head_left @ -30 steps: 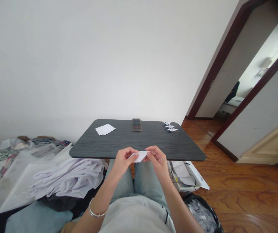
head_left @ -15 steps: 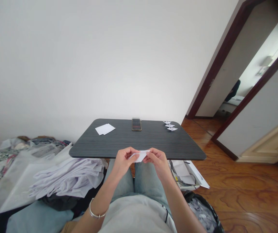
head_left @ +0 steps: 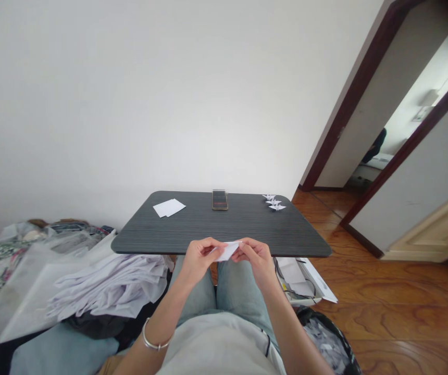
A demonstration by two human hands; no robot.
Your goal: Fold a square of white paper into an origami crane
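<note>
Nine o'clock from the hands: a heap of folded white cloth (head_left: 107, 289). Eleven o'clock: loose white paper sheets (head_left: 169, 208) on the dark wood-grain table (head_left: 286, 245). Next, the left hand (head_left: 199, 260) in a narrow pinch, a silver bangle (head_left: 154, 337) at the wrist, on a small folded white paper slip (head_left: 227, 251), tilted, just over the table's near edge. Twelve o'clock: a phone (head_left: 220, 200). Then the right hand (head_left: 257, 260), pinching the slip's other end. One o'clock: small paper cranes (head_left: 274, 203). Barely any change from a second ago: same pinch, slip perhaps slightly narrower.
</note>
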